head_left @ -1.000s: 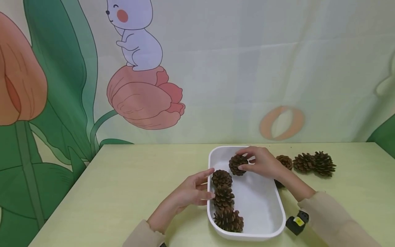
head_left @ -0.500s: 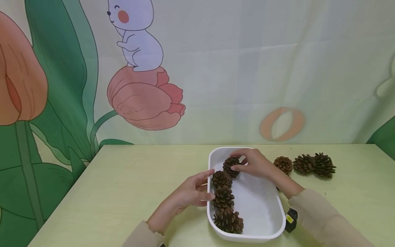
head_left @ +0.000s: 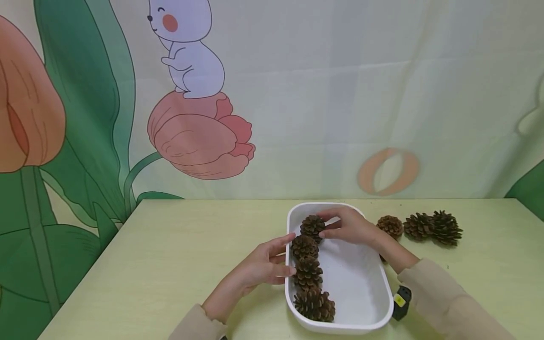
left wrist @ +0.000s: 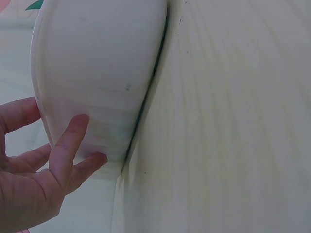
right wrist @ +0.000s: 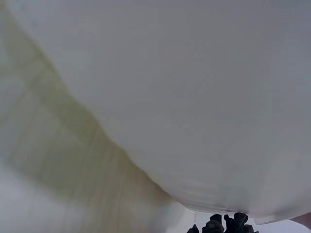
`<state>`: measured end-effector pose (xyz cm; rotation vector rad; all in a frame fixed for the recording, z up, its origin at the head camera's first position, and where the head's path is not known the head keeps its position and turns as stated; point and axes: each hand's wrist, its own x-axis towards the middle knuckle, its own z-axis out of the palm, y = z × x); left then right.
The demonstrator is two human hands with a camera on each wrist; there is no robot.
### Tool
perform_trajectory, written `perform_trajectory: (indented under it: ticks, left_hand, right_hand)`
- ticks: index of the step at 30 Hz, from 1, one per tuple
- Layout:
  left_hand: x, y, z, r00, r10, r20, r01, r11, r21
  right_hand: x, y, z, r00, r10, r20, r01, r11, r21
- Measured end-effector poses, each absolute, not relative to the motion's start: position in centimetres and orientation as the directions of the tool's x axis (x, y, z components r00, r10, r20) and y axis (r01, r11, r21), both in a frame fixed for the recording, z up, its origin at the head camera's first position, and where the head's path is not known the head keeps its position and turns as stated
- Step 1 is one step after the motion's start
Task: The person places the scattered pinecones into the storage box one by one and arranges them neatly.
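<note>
A white plastic tray point(head_left: 384, 302) stands on the table, with several brown pine cones point(head_left: 314, 304) lined along its left inner wall. My left hand point(head_left: 265, 264) holds the tray's left side: thumb and forefinger reach over the rim, and other fingers point(left wrist: 73, 136) rest against the outer wall. My right hand point(head_left: 350, 226) is inside the far end of the tray, its fingertips at the right side of the farthest pine cone point(head_left: 312, 226). That cone sits against the one before it. The right wrist view shows mainly the tray's outer wall point(right wrist: 194, 97).
Right of the tray, a round pine cone point(head_left: 389, 226) and two more spiky cones point(head_left: 445, 228) lie on the pale yellow table point(head_left: 191, 250). The forearm partly hides something dark by the tray. A printed curtain point(head_left: 297, 94) hangs behind the table. A black wrist device point(head_left: 401, 302) is on my right sleeve.
My right hand has brought the farthest pine cone leftward into the row. Over the last half second the cone has shifted left from between the fingers. My left hand has stayed on the tray.
</note>
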<state>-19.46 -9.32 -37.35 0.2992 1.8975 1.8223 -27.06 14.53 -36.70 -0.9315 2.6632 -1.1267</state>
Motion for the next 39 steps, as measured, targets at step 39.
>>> perform_trajectory:
  ticks: [39]
  left_hand:
    - [-19.2, -9.3, -37.2, -0.858, 0.486, -0.168, -0.141, 0.093, 0.986]
  right_hand:
    - [-25.1, 19.6, -33.9, -0.830, -0.541, 0.133, -0.417, 0.446, -0.792]
